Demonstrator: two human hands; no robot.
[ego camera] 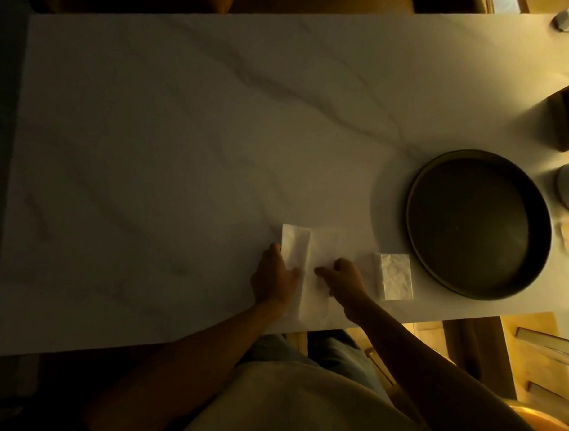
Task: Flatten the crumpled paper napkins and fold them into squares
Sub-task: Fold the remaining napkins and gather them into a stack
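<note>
Table (177, 138): dim marble, lower centre work
Done: folded napkin (394, 280) beside dark pan (478, 223)
Left: open napkin (311, 272) half-folded; left hand (274, 275) presses flap, right hand (343, 279) pinches sheet

Dim, yellowish light. Napkin (306, 269) lying flat near front edge of white marble table (177, 138), left strip doubled over. Left hand (274, 277) pressing on folded strip, thumb on paper. Right hand (341, 277) resting on napkin, fingers curled, forefinger pointing left. Folded napkin (394, 276) lying just right. Dark round tray (478, 223) sitting beside it.
</note>
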